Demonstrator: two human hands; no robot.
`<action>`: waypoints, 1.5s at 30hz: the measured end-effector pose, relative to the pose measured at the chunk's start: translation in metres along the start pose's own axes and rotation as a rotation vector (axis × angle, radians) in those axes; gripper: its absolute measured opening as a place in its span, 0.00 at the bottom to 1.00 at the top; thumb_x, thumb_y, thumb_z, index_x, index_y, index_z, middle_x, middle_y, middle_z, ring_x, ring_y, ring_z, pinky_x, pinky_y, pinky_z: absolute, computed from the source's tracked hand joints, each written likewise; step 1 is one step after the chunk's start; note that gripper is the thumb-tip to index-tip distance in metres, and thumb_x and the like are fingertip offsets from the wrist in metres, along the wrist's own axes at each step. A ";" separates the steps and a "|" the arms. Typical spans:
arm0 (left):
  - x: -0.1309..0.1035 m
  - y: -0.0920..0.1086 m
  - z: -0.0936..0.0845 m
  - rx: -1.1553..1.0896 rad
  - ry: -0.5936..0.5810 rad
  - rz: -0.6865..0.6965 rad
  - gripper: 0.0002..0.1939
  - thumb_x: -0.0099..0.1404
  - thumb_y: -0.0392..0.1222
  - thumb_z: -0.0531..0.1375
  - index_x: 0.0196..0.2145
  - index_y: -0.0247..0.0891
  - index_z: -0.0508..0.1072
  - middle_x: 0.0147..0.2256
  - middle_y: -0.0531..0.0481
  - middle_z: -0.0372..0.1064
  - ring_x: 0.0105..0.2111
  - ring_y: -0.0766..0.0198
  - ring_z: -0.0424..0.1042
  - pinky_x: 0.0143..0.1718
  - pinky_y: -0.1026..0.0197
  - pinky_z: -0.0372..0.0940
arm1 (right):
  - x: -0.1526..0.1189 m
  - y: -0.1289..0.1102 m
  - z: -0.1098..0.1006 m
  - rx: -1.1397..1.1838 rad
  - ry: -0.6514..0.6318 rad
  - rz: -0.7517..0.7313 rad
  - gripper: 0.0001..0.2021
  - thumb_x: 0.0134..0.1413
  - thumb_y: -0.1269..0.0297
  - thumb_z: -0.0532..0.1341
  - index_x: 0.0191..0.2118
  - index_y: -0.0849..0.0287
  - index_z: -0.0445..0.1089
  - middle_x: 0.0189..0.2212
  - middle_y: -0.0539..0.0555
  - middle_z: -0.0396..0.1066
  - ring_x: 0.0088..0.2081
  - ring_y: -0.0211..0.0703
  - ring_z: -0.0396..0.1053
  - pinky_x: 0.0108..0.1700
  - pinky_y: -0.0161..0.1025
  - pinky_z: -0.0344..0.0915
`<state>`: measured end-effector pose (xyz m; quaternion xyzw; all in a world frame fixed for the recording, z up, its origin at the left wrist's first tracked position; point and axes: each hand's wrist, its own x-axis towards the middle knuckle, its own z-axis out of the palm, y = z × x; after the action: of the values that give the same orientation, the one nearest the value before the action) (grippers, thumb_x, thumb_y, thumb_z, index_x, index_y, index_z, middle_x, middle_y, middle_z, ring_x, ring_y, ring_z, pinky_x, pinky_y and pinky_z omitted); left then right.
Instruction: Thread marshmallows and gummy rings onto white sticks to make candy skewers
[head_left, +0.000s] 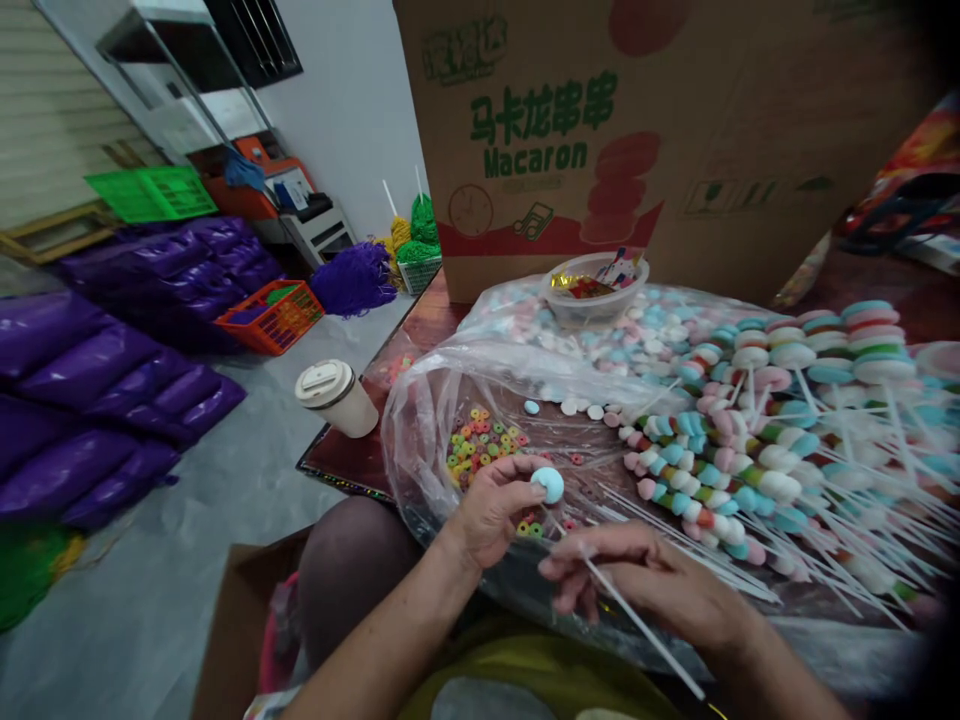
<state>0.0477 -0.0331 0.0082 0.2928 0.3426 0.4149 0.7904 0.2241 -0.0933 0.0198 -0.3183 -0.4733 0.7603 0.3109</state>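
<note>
Head view, only one here. The left hand [489, 512] is pinching a pale-blue, round, marshmallow-like disc [551, 485] between thumb and index; fingers narrow, closing on its near edge, most of the flat face showing. The right hand [641, 570] is holding a thin, straight white stick [646, 629], fingers half curled and loose; the contact under the hand is hiding. The stick is slanting, lower end pointing toward the wearer, upper end aiming at the disc. Can't tell whether its tip is touching or piercing.

Handling, my guess: disc is looking very light, soft and springy, likely dry and a bit powdery, so not slipping much. Squeezing hard is risking dents; pinching by the rim with light pressure is leaving the centre free. Stick is looking light, stiff along its length, smooth, liable to roll or bend if side-loaded; gripping close to the tip is giving better control.

Around: small multicoloured ring-shaped pieces [480, 440] are lying beyond the left hand, within a clear plastic bag [409, 425] spreading over the dark reddish-brown counter [436, 312]. Rings are looking brittle. Stick-mounted stacks of pink, white and blue discs [690, 455] are piling up beyond the right hand, bare stick ends pointing nearward; those ends are offering the cleaner hold.
</note>
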 end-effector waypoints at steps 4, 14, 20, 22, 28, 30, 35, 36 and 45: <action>-0.002 0.007 -0.003 0.123 0.116 0.157 0.16 0.43 0.32 0.66 0.33 0.34 0.74 0.27 0.53 0.71 0.27 0.72 0.67 0.32 0.69 0.62 | -0.013 0.006 -0.013 0.007 -0.004 -0.080 0.17 0.51 0.53 0.54 0.41 0.57 0.71 0.38 0.60 0.73 0.37 0.49 0.71 0.37 0.47 0.66; 0.000 0.000 0.001 0.129 0.251 0.137 0.14 0.42 0.36 0.66 0.30 0.34 0.72 0.26 0.52 0.71 0.24 0.68 0.69 0.28 0.64 0.66 | -0.018 0.016 0.010 -1.239 0.531 -0.439 0.30 0.51 0.75 0.48 0.60 0.52 0.46 0.51 0.55 0.63 0.47 0.41 0.65 0.46 0.40 0.64; -0.002 -0.006 0.002 0.433 0.389 0.248 0.13 0.45 0.36 0.63 0.32 0.33 0.73 0.25 0.52 0.71 0.22 0.69 0.68 0.24 0.67 0.63 | -0.009 0.021 0.017 -1.658 0.601 -0.161 0.28 0.44 0.76 0.49 0.54 0.53 0.58 0.36 0.53 0.74 0.28 0.41 0.72 0.25 0.34 0.67; -0.004 -0.008 0.002 0.550 0.398 0.298 0.11 0.47 0.35 0.61 0.31 0.33 0.73 0.25 0.51 0.71 0.22 0.69 0.67 0.25 0.68 0.63 | -0.008 0.017 0.019 -1.770 0.639 -0.111 0.28 0.41 0.76 0.52 0.52 0.51 0.60 0.32 0.51 0.75 0.23 0.40 0.72 0.19 0.31 0.63; -0.008 -0.019 -0.002 0.919 0.414 0.433 0.13 0.50 0.35 0.57 0.36 0.35 0.74 0.24 0.51 0.71 0.22 0.68 0.67 0.26 0.67 0.63 | -0.004 0.001 0.036 -1.962 0.642 0.039 0.26 0.38 0.78 0.56 0.48 0.52 0.64 0.23 0.48 0.73 0.16 0.40 0.68 0.13 0.30 0.52; -0.008 -0.024 -0.003 0.994 0.420 0.475 0.14 0.51 0.34 0.56 0.37 0.36 0.74 0.27 0.50 0.72 0.25 0.67 0.68 0.28 0.66 0.63 | 0.000 -0.002 0.042 -1.998 0.648 0.100 0.24 0.39 0.79 0.55 0.46 0.54 0.65 0.21 0.49 0.72 0.15 0.41 0.68 0.14 0.30 0.51; -0.004 -0.037 -0.003 0.797 0.416 0.367 0.12 0.51 0.33 0.56 0.34 0.35 0.74 0.27 0.50 0.72 0.25 0.67 0.67 0.28 0.66 0.63 | 0.010 0.000 0.044 -1.969 0.619 0.146 0.17 0.41 0.81 0.53 0.37 0.56 0.66 0.21 0.50 0.71 0.18 0.42 0.69 0.15 0.31 0.50; -0.003 -0.039 -0.002 0.721 0.423 0.338 0.11 0.50 0.33 0.56 0.32 0.34 0.74 0.26 0.50 0.71 0.25 0.67 0.67 0.28 0.66 0.63 | 0.011 0.001 0.043 -1.958 0.616 0.155 0.16 0.42 0.81 0.53 0.35 0.56 0.66 0.21 0.50 0.71 0.18 0.42 0.69 0.15 0.31 0.50; -0.011 -0.059 0.016 0.742 0.334 0.270 0.12 0.52 0.33 0.55 0.34 0.35 0.74 0.30 0.49 0.72 0.31 0.64 0.68 0.35 0.64 0.63 | 0.030 0.019 0.034 -1.779 0.628 0.215 0.11 0.47 0.80 0.50 0.32 0.60 0.65 0.23 0.55 0.71 0.21 0.43 0.70 0.19 0.32 0.54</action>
<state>0.0822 -0.0737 -0.0233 0.5284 0.5505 0.4048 0.5038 0.1762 -0.0948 0.0083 -0.6701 -0.7419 0.0252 -0.0044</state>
